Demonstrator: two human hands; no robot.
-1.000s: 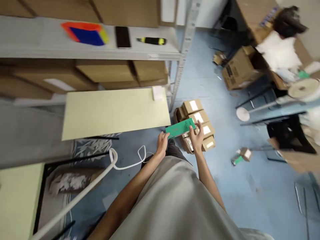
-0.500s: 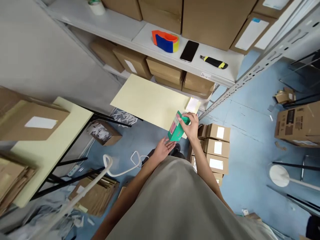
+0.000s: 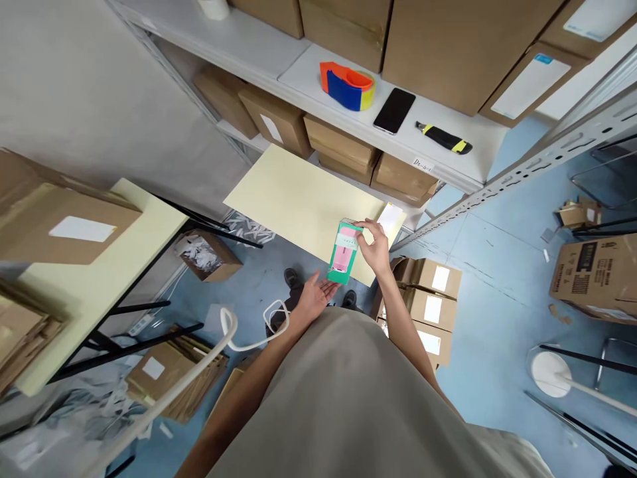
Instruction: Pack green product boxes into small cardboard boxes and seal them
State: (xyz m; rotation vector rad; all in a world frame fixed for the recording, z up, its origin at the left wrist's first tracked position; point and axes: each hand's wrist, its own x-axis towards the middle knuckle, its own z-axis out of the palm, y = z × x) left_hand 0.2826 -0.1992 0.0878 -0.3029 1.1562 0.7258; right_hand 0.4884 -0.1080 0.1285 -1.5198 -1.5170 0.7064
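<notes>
A small green box point(image 3: 344, 252) with a pink front is held in front of me, over the near edge of a pale yellow tabletop point(image 3: 293, 196). My right hand point(image 3: 374, 245) pinches its upper right end between thumb and fingers. Below it, my left hand point(image 3: 317, 297) lies palm up, its fingers stretched out and touching the box's lower end. The pink face with a pale band now points toward me. A white label point(image 3: 389, 218) lies at the tabletop's right end, beyond my right hand.
On the grey shelf point(image 3: 298, 76) lie a coloured tape-like loop point(image 3: 347, 86), a black phone point(image 3: 395, 111) and a utility knife point(image 3: 444, 137). Cartons point(image 3: 435, 292) are stacked right of my legs. A white curved stand point(image 3: 229, 325) rises at left. A paper-filled carton point(image 3: 206, 255) sits on the floor.
The green box has been turned so its pink front faces me instead of its green side. Both hands stay at it, the left palm turning further upward. The view has shifted slightly.
</notes>
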